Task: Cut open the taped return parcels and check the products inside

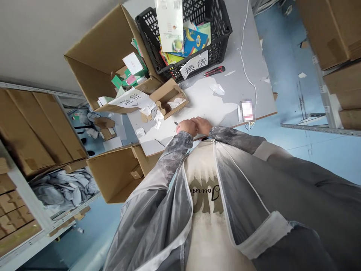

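"Small box [166,92] sat open on the table [197,101], just beyond the hands! What was in it?"

"White scraps [176,102], paper by the look of them. And look at those hands: left hand [187,127] and right hand [202,125] were right together, near the table's edge, fingers curled in!"

"Gripping anything?"

"Couldn't tell! The backs of both hands hid whatever was under them. A grey sliver [176,123] showed just beside the left hand, too small to name."

"So how was that step best done?"

"My call: it looked like close finger work, so it wanted a light touch, each hand steadying the other, over the tabletop. And fingertips off that sliver, in case it had an edge!"

"Knife [214,71]?"

"Red and black, well apart from the hands. Sensible spot!"

"Containers, quickly!"

"Big box [107,56] on the left: green packs [129,79] jumbled inside, a lettered sheet [131,99] across its front. Beside it, the black crate [220,47], a blue book [194,41] among others and a white book [170,22] on top!"

"And lower down?"

"Another box [109,177] beside the table, holding what looked like a little carton [137,172]!"
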Motion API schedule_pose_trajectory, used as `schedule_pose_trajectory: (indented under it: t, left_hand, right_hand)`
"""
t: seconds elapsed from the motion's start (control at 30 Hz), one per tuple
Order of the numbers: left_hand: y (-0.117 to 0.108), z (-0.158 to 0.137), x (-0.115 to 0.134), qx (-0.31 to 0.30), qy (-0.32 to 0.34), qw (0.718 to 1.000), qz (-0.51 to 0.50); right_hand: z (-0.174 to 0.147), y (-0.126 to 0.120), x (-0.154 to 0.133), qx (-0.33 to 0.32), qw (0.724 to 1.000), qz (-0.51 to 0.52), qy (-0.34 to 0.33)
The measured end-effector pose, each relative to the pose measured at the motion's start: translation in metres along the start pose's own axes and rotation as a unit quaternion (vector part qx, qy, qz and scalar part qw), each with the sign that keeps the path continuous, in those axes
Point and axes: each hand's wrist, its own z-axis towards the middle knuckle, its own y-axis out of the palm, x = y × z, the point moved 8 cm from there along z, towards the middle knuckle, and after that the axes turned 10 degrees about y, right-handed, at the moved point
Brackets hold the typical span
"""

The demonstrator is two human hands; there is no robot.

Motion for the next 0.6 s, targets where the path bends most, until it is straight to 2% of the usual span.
schedule_pose_trajectory:
  t: [0.07,0.13,0.27,0.4,0.5,0.6]
  left_hand:
    - [0.0,-0.002,-0.01,-0.007,0.052,0.998,0.022]
    - [-0.005,-0.006,-0.022,0.04,0.065,0.997,0.022]
    - [-0.014,-0.015,-0.047,0.161,-0.007,0.987,-0.019]
    - [-0.005,-0.003,-0.057,0.214,-0.055,0.974,-0.054]
    - [0.01,0.014,-0.053,0.23,-0.058,0.969,-0.067]
    - [0.031,0.03,-0.047,0.199,-0.069,0.974,-0.088]
  right_hand:
    - [0.001,0.002,0.0,0.004,1.0,-0.019,0.003]
    - [0.003,0.004,0.001,0.014,1.0,-0.017,-0.001]
    - [0.005,0.007,0.014,0.038,0.999,0.036,-0.008]
    - [0.003,0.014,0.03,0.056,0.99,0.129,0.022]
    - [0.002,0.019,0.035,0.063,0.982,0.168,0.052]
    - [0.003,0.019,0.029,0.055,0.982,0.171,0.054]
